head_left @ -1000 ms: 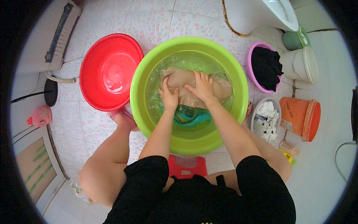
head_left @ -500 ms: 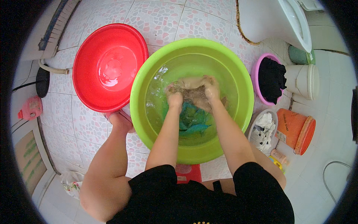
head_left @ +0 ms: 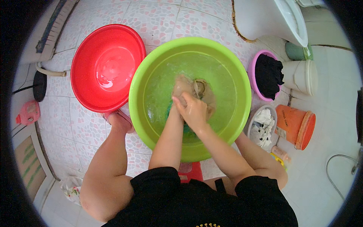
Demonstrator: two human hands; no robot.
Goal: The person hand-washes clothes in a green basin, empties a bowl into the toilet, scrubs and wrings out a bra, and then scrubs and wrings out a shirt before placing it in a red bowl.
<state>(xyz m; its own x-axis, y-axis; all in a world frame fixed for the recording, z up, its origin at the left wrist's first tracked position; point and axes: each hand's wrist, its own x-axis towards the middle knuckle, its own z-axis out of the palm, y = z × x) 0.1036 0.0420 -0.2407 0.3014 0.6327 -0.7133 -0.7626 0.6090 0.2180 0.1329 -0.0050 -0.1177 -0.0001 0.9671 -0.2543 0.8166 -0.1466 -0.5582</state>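
A light green basin of water stands on the floor in front of me. In it, a wet brown cloth is bunched up, half under the water. My left hand is in the water at the cloth's left side, its fingers blurred by water but seemingly closed on the fabric. Across its wrist lies my right hand, fingers bent round the cloth's near edge. Partly covered by my hands, a teal cloth shows below the surface.
At left sits a red basin with a little water. To the right are a pink basin with black clothes, a grey basin with white clothes, an orange bucket and a white bucket. A pink jug stands far left.
My right hand has moved left and nearer, now crossing over my left wrist. The brown cloth is bunched closer together, and the teal cloth is more hidden. The view has shifted slightly.
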